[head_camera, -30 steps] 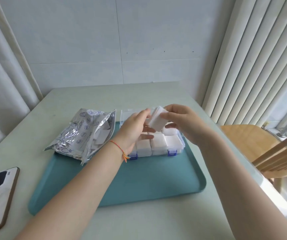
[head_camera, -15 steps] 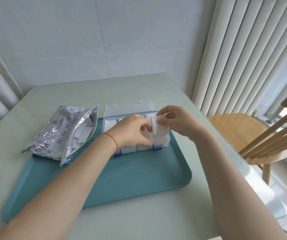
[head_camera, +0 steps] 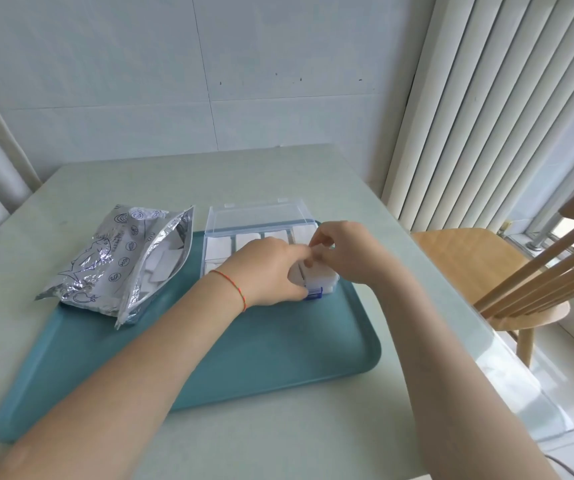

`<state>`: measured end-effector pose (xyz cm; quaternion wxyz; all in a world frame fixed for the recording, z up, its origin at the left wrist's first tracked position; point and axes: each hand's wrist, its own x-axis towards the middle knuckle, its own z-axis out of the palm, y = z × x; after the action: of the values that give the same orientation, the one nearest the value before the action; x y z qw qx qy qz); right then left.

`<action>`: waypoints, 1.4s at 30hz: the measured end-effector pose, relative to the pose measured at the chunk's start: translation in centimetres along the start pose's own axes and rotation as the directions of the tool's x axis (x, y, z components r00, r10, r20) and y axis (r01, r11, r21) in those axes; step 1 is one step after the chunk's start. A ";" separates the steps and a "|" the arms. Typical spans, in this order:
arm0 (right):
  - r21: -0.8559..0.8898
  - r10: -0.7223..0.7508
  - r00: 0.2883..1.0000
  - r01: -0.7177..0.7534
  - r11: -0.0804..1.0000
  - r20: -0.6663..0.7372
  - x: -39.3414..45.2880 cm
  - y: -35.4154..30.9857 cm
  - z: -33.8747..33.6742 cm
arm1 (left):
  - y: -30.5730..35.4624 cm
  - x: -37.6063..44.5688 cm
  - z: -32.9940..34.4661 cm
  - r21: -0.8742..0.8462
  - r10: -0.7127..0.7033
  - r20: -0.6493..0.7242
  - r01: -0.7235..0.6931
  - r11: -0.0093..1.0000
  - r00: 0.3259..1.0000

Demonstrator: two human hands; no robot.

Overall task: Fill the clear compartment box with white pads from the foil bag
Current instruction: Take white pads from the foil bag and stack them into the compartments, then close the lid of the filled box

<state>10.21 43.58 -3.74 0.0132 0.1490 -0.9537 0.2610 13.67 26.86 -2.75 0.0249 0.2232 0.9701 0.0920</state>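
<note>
I see the clear compartment box (head_camera: 259, 237) at frame centre, lid open, on the far right part of the teal tray (head_camera: 278, 344), its compartments holding white pads (head_camera: 218, 249). My left hand (head_camera: 268, 271) covers the box's near cells, fingers curled; whether it grips a pad I cannot tell. My right hand (head_camera: 344, 251) pinches at the right cells. The foil bag (head_camera: 119, 258) lies open, centre left.

Foil bag (head_camera: 115, 261) print illegible.
</note>
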 end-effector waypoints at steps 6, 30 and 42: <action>-0.188 0.005 0.998 -0.018 0.982 -0.069 -0.3 -0.4 0.5 | 0.4 0.3 0.0 0.029 -0.006 0.015 0.006 1.000 1.000; -0.453 0.159 0.979 -0.085 0.888 0.127 -0.7 -1.5 -1.5 | 0.8 -0.1 0.7 0.099 -0.040 0.013 0.038 0.994 0.999; -0.609 0.210 0.896 0.080 0.789 0.391 1.3 -3.7 -2.3 | 0.0 -0.3 1.3 0.067 -0.042 0.036 0.040 0.997 0.998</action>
<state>9.96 41.40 0.22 -0.1636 0.1577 -0.9686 -0.1011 14.04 26.91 -4.06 0.0378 0.2055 0.9764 0.0551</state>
